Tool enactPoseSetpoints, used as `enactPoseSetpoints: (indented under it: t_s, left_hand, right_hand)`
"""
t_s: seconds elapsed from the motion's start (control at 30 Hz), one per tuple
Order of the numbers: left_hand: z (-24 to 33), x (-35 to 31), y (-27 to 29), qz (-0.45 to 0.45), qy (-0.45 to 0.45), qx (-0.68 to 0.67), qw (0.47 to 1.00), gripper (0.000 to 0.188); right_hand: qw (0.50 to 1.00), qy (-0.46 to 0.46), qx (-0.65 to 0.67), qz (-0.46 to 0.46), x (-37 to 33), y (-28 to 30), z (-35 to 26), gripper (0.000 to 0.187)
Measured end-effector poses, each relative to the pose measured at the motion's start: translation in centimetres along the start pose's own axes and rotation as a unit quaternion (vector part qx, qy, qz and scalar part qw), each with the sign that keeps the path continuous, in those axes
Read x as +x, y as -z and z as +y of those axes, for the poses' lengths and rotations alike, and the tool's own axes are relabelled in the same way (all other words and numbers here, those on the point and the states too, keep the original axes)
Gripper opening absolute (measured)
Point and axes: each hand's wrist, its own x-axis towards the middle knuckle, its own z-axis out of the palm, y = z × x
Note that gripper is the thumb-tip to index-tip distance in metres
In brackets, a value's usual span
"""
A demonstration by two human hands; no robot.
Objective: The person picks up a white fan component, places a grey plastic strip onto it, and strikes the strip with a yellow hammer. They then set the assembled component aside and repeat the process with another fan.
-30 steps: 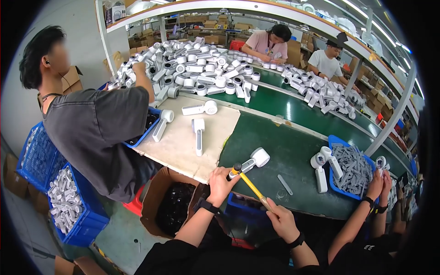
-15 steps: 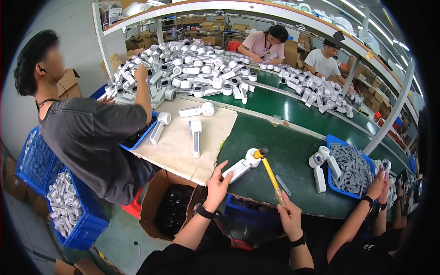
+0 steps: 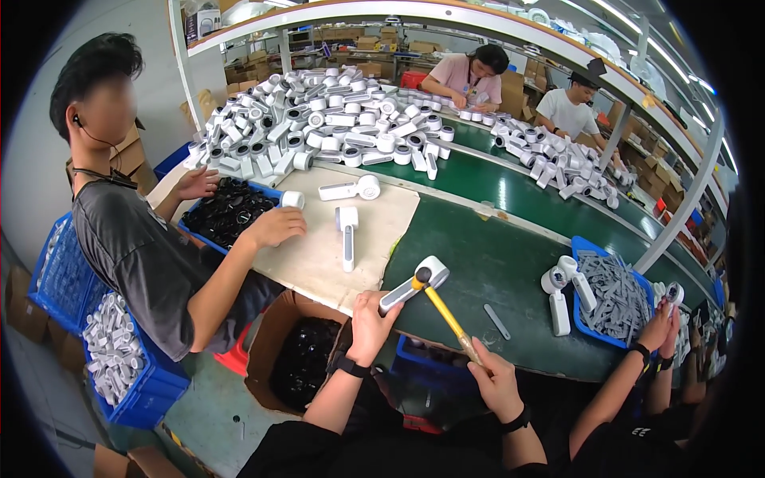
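My left hand (image 3: pixel 370 325) is closed around the handle end of a white handheld fan (image 3: pixel 401 293). The fan lies tilted on the green table, its grey strip side up and its round head pointing away from me. In my right hand (image 3: pixel 497 384) is the handle of a hammer (image 3: pixel 448 312), yellow with a dark head. The hammer head is over the fan near where handle and round head meet; whether they touch I cannot tell. A loose grey strip (image 3: pixel 496 321) lies to the right of the hammer.
Cardboard (image 3: pixel 374 231) at left carries several fans; a large fan pile (image 3: pixel 335 119) lies beyond. A co-worker's hand (image 3: pixel 275 226) touches a fan beside a blue tray (image 3: pixel 209 241) of black parts. At right, a blue basket (image 3: pixel 575 307) holds grey strips, near another person's hands (image 3: pixel 661 327).
The fan has turned to show its grey strip, and my left hand has closed around its handle. The hammer head has moved left and down. The left co-worker's hands have come back from the pile.
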Motion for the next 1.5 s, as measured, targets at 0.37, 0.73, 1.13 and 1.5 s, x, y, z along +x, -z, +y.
enactPoseSetpoints:
  t_s: [0.37, 0.73, 1.13, 1.5]
  left_hand:
    - [-0.7, 0.0, -0.7, -0.032, 0.002, -0.057, 0.998, 0.026]
    - [-1.2, 0.5, -1.8, -0.029, 0.006, -0.069, 0.997, 0.023]
    - [-1.5, 0.3, -2.1, -0.017, -0.010, -0.043, 0.999, 0.027]
    - [-2.8, -0.3, -3.0, 0.038, -0.020, -0.009, 0.999, 0.038]
  right_hand:
    - [0.999, 0.008, -0.036, 0.008, 1.0, -0.4, -0.3, 0.051]
    - [0.982, 0.127, -0.051, 0.131, 0.6, -0.6, -0.7, 0.054]
    - [0.998, 0.030, -0.052, -0.001, 0.5, -2.0, 1.1, 0.051]
    - [0.995, 0.018, -0.070, -0.066, -0.3, -1.8, -1.7, 0.049]
